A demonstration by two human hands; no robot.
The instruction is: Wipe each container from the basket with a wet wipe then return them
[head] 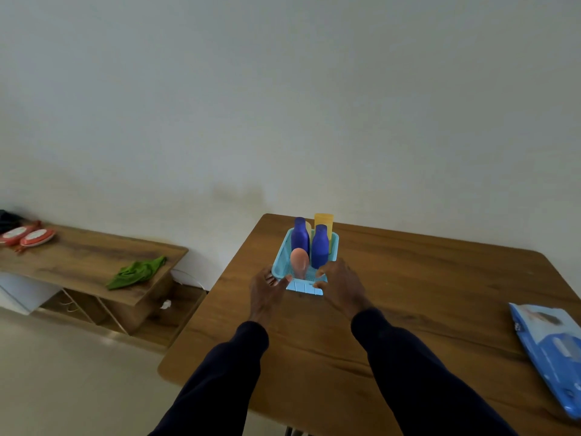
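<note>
A light blue plastic basket (334, 243) stands on the wooden table (408, 309) near its far left corner. Inside it stand two dark blue bottles (300, 236) (320, 248), a yellow container (323, 221) at the back and a peach-coloured bottle (298, 261) at the front. My left hand (267, 287) holds the basket's near left corner, thumb at the rim. My right hand (341, 284) grips the near right edge, fingers curled over the rim. A blue wet-wipe pack (550, 344) lies at the table's right edge.
A low wooden shelf unit (78, 259) stands to the left against the wall, with a green cloth (138, 272) and two red-and-white packs (28, 236) on it. The pale floor lies between the shelf and the table. A plain wall is behind.
</note>
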